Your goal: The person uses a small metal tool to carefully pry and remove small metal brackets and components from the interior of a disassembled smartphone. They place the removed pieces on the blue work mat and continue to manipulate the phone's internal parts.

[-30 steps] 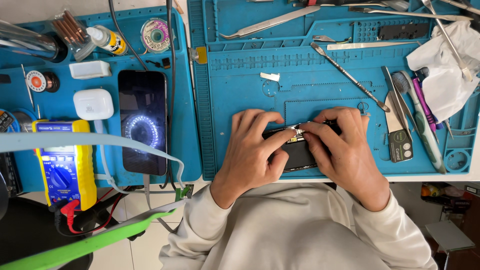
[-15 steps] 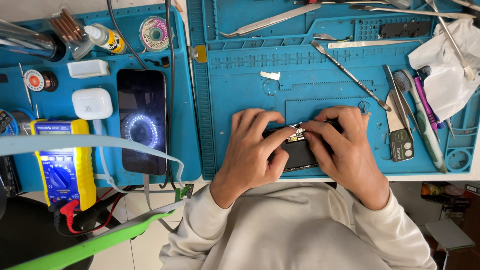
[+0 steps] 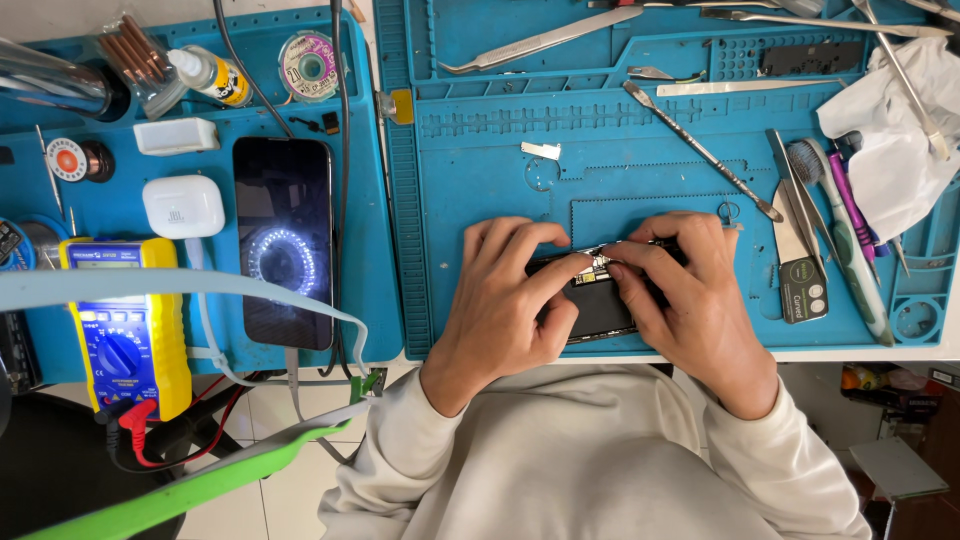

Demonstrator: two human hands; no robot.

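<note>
bare mat (image 3: 480,170) above hands, spudger (image 3: 700,150) and tools (image 3: 810,220) crowding right

Bright, even overhead light, soft shadows, sharp focus, slight edge distortion.

electronics repair bench | blue work mat (image 3: 480,160) | multimeter (image 3: 125,325) | tweezers (image 3: 540,40)

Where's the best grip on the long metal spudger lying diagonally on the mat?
Probably the spudger's mid-shaft, pinched from above across its width. It lies flat and diagonal on the blue mat, thin and round, with bare mat either side there. Its lower end sits near the right hand and other tools, so the middle seems freer.
</note>
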